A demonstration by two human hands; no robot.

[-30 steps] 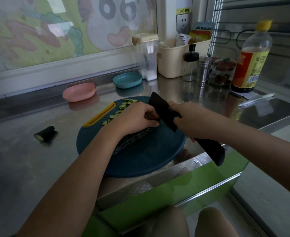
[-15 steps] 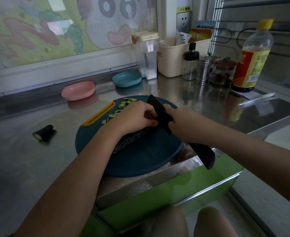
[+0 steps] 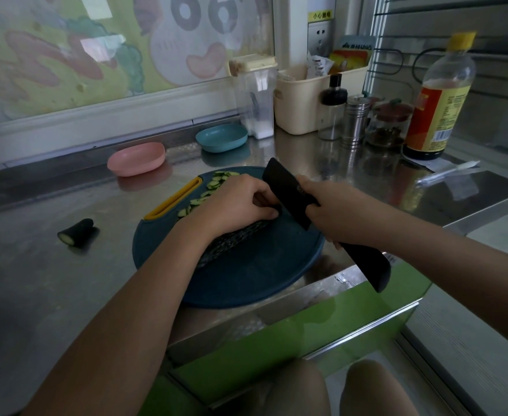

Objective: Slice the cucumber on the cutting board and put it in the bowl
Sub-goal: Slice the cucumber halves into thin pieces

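Cucumber (image 3: 237, 235) lies diagonally across the round blue cutting board (image 3: 246, 283), its far end under the left hand (image 3: 234, 205), whose curled fingers press down on it and hold it steady. The right hand (image 3: 336, 211) is wrapped around the black knife (image 3: 288, 190) where blade meets handle, and the blade stands tilted just right of the left knuckles, at the cucumber's far end. Over the last second the blade dipped toward the board and has come back up to much the same height, while the left hand has hardly shifted. That reads as 1 chop finished and the next being lined up. Slices (image 3: 213, 187) lie in a loose trail on the far left of the board, beside its yellow grip, and the heap looks about as it did. Whether a fresh slice has fallen is hidden behind the left hand. Most of the cucumber is uncut, so the task seems well short of halfway. Neither of the 2 shallow bowls shows any slices: the pink bowl (image 3: 135, 159) and the blue bowl (image 3: 221, 138) sit farther back on the steel counter (image 3: 37, 280), apart from the board. A cut-off end (image 3: 76, 232) lies on the counter to the left, well apart from the board.
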